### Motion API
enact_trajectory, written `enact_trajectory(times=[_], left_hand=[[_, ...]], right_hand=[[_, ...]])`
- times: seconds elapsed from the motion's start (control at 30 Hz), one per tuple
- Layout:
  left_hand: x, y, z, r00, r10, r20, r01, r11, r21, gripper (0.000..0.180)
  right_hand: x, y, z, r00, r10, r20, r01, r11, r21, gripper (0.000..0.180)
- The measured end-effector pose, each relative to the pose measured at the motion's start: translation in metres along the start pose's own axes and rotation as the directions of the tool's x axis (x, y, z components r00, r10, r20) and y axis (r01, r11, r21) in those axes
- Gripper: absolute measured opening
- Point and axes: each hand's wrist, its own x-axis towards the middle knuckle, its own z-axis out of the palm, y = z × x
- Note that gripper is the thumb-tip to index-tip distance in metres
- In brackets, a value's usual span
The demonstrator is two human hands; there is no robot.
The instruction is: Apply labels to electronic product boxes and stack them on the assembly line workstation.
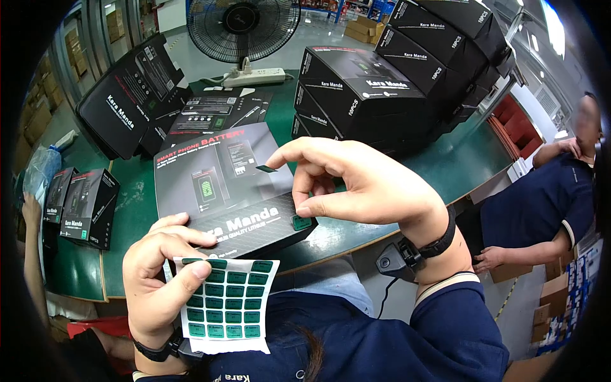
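Spreading across the middle of the view is a green table (130,210) with a curved front edge, its top smooth and slightly scuffed. It stands in a storeroom with a pale glossy floor, a black fan (245,25) behind, a white power strip (253,77) at the far edge, and cardboard cartons (359,28) in the distance. Matte black boxes (407,70) are stacked high on the right; smaller ones (89,207) stand at the left. A coworker (541,204) in dark blue sits to the right.

A flat black box (223,184), printed and rectangular, lies at the near edge. The left hand (159,280) grips a white backing sheet (228,304) of glossy green square stickers, thumb curled over its top edge, just below the box. The right hand (356,184) hovers above the box, index fingertip carrying one green sticker (266,169), thumb spread apart from it. Another sticker (301,223) sits on the box's front corner, by the thumb.
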Motion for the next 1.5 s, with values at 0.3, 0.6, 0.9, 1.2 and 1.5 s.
enact_trajectory(times=[0.3,0.6,0.9,1.2,1.5], left_hand=[[0.000,-0.001,0.001,1.000,0.005,-0.019,-0.005,1.000,0.001,0.011],[-0.001,-0.001,0.001,1.000,0.004,-0.009,-0.004,1.000,0.004,0.012],[-0.001,-0.001,0.002,1.000,0.007,-0.020,-0.007,1.000,0.009,0.011],[0.000,-0.001,0.002,1.000,0.000,-0.022,0.001,1.000,0.017,0.012],[0.000,0.000,0.002,1.000,-0.006,-0.029,0.007,1.000,0.017,0.012]], right_hand=[[0.003,0.002,0.000,1.000,-0.005,0.011,0.005,1.000,0.016,0.045],[0.004,0.005,0.000,0.999,-0.016,0.048,0.018,0.999,-0.033,0.047],[0.004,0.008,-0.001,0.998,-0.029,0.057,0.030,1.000,-0.010,0.047],[0.003,0.010,-0.001,0.992,-0.123,-0.018,0.123,0.992,0.020,0.043],[0.002,0.009,-0.002,0.998,-0.038,0.039,0.037,0.999,0.027,0.047]])
